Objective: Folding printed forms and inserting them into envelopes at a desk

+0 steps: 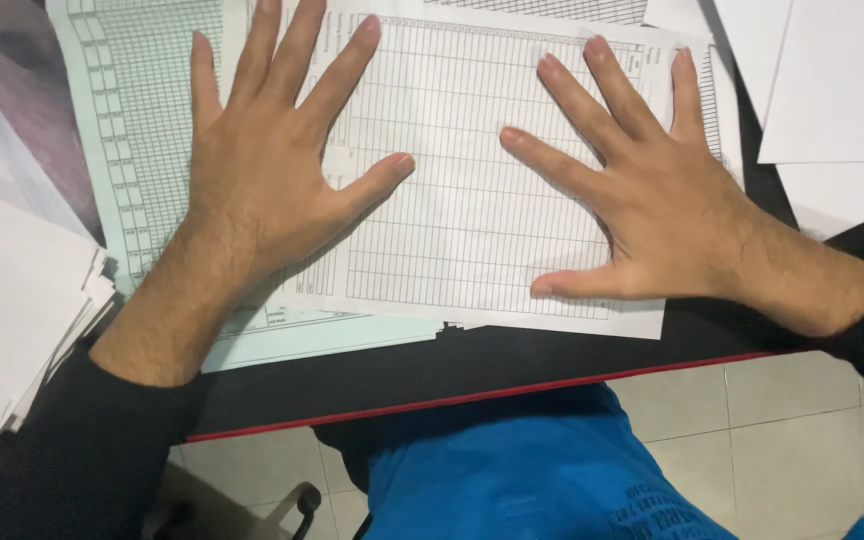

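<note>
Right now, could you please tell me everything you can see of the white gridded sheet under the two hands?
The white gridded sheet is thin paper printed with a fine table of rows and columns. It lies flat on the dark desk, slightly skewed, overlapping a pale green gridded sheet on its left. The left hand and right hand press on it with fingers spread, palms down. Its lower edge sits near the desk's red-trimmed front.

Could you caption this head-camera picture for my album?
Left hand and right hand pressed flat, fingers spread, on a white gridded sheet.
</note>
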